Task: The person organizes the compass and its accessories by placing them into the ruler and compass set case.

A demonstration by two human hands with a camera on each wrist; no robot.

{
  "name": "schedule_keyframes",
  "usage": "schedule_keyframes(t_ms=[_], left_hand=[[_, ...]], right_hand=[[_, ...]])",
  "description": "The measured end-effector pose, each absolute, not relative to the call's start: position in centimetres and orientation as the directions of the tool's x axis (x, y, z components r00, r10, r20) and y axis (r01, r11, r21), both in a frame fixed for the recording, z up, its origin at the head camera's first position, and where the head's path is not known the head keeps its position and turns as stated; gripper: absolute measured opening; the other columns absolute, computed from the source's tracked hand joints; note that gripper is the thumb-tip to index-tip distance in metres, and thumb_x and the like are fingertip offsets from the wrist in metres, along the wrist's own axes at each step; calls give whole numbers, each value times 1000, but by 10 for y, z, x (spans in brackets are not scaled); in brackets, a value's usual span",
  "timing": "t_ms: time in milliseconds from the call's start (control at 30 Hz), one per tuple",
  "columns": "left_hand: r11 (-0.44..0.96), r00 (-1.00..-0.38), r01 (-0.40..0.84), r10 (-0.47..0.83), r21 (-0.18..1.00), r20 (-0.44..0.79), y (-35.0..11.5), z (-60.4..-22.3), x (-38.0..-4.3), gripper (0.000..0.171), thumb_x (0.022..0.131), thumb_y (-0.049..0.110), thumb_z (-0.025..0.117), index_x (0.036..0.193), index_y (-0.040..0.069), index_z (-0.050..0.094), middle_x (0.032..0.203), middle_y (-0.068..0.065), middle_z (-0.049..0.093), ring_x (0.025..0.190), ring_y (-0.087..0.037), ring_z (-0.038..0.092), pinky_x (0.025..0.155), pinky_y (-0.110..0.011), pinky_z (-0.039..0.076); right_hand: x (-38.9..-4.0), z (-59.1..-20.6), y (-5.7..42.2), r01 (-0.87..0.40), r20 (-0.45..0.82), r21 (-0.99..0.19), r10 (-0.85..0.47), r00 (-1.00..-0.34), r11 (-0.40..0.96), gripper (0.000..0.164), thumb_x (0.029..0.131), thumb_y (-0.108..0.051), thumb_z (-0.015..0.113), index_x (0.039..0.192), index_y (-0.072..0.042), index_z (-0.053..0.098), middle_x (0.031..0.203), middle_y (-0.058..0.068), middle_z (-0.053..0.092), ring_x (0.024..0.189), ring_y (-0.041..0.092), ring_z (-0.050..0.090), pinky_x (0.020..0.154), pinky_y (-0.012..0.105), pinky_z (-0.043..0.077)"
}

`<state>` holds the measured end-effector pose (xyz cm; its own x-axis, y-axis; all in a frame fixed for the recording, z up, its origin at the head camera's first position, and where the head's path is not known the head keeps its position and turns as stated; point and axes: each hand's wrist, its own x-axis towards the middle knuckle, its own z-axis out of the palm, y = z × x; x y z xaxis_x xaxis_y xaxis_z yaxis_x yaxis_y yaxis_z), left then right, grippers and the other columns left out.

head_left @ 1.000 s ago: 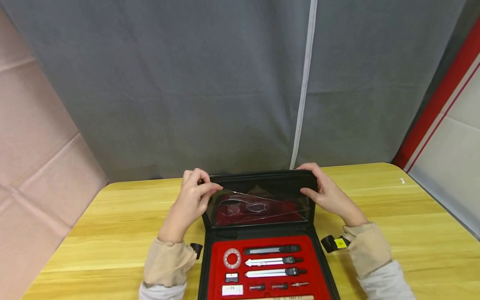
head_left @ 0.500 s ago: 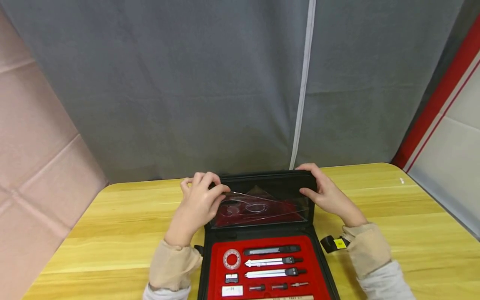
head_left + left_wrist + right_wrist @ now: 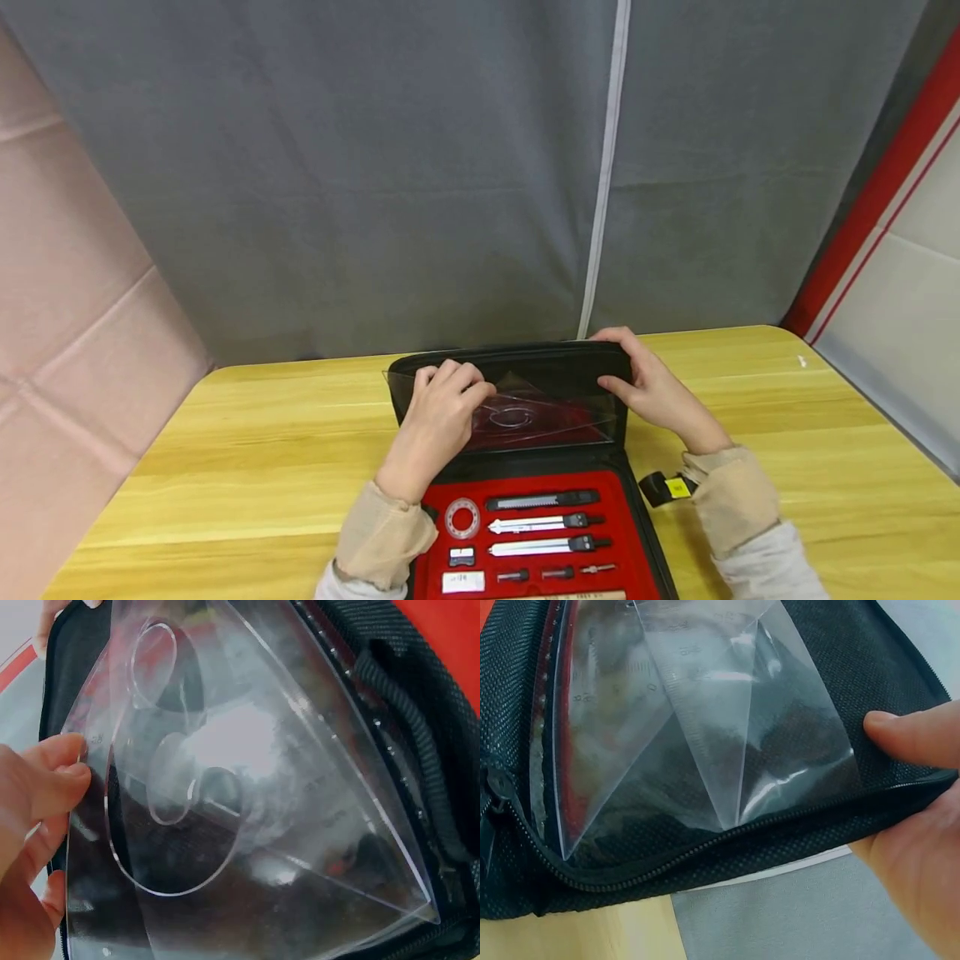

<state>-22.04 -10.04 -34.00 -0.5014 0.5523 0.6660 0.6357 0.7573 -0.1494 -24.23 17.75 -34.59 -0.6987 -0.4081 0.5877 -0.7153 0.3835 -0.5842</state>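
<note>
A black zip case lies open on the table, its lid [image 3: 555, 360] raised at the back. Inside the lid's clear pocket sit transparent set squares; one set square [image 3: 90, 930] has curved cutouts, and its left corner pokes out past the lid's left side. My left hand [image 3: 438, 417] pinches the upper edge of that set square between thumb and fingers, near the lid's middle. At the lid's right end, my right hand [image 3: 654, 387] grips the zipped rim, thumb inside and fingers behind. Ruler marks show on another set square [image 3: 697, 727] in the right wrist view.
The case's red tray [image 3: 630, 533] holds a round protractor [image 3: 447, 518], a cutter knife [image 3: 577, 498], two compasses [image 3: 581, 544], a sharpener [image 3: 462, 560], an eraser [image 3: 462, 582] and small parts. A wooden table [image 3: 225, 467] lies around, with a grey curtain [image 3: 375, 208] behind.
My left hand has slid right along the set square's upper edge, from the lid's left corner towards its middle. The set square's left corner now shows outside the lid. My right hand has stayed put.
</note>
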Motion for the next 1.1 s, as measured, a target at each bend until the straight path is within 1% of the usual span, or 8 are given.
schedule_keyframes(t_ms=[267, 400, 600, 700, 833, 900, 1000, 1100], left_hand=[[830, -518, 448, 544, -332, 660, -98, -336, -211, 14, 76, 10, 60, 89, 14, 56, 81, -3, 59, 80, -20, 50, 72, -40, 44], [838, -507, 450, 524, -308, 684, -103, -334, -213, 11, 77, 9, 56, 87, 13, 57, 84, -4, 59, 82, -22, 50, 72, -42, 43], [855, -499, 503, 409, -129, 764, -135, -320, -218, 8, 74, 9, 62, 82, 10, 61, 81, -7, 57, 75, -27, 50, 63, -44, 44], [850, -571, 526, 330, 26, 752, -154, -313, -220, 14, 75, 6, 62, 89, 5, 60, 86, -12, 57, 78, -29, 51, 67, -44, 48], [801, -729, 534, 276, 269, 626, -169, -312, -222, 28, 77, 5, 63, 105, 1, 57, 97, -17, 60, 86, -27, 54, 74, -46, 52], [775, -783, 523, 271, 356, 560, -173, -312, -224, 31, 78, 5, 63, 109, 1, 55, 101, -18, 61, 86, -26, 57, 75, -47, 54], [753, -811, 502, 240, 426, 533, -174, -312, -225, 30, 76, 5, 65, 104, 0, 54, 98, -19, 60, 81, -26, 59, 70, -45, 56], [746, -793, 499, 189, 441, 579, -174, -310, -224, 26, 71, 5, 70, 93, 0, 56, 88, -16, 59, 74, -22, 59, 65, -42, 57]], right_hand=[[-244, -348, 178, -709, 575, -575, -416, -705, 408, 49, 74, 12, 59, 117, -1, 41, 107, 14, 48, 80, 14, 51, 63, 25, 53], [-244, -347, 178, -704, 568, -578, -417, -710, 412, 48, 74, 13, 59, 117, -1, 41, 108, 15, 47, 83, 16, 51, 63, 28, 54], [-244, -347, 179, -688, 552, -585, -411, -725, 428, 49, 73, 14, 58, 116, -1, 41, 108, 14, 47, 83, 17, 51, 62, 31, 55], [-245, -347, 179, -684, 544, -594, -416, -729, 423, 48, 74, 14, 58, 116, -2, 41, 108, 13, 47, 83, 17, 52, 62, 31, 55], [-245, -347, 181, -684, 543, -599, -416, -729, 416, 48, 73, 15, 57, 116, -1, 40, 108, 13, 46, 83, 15, 51, 62, 28, 55], [-245, -347, 182, -682, 543, -601, -413, -731, 416, 49, 73, 14, 58, 116, -1, 40, 108, 13, 46, 83, 15, 51, 63, 25, 54], [-245, -348, 182, -677, 540, -600, -409, -736, 427, 49, 73, 14, 58, 117, -1, 40, 108, 13, 47, 84, 15, 51, 64, 24, 54], [-245, -346, 183, -670, 535, -591, -403, -743, 450, 50, 72, 13, 60, 117, -2, 41, 107, 14, 48, 84, 18, 51, 66, 33, 55]])
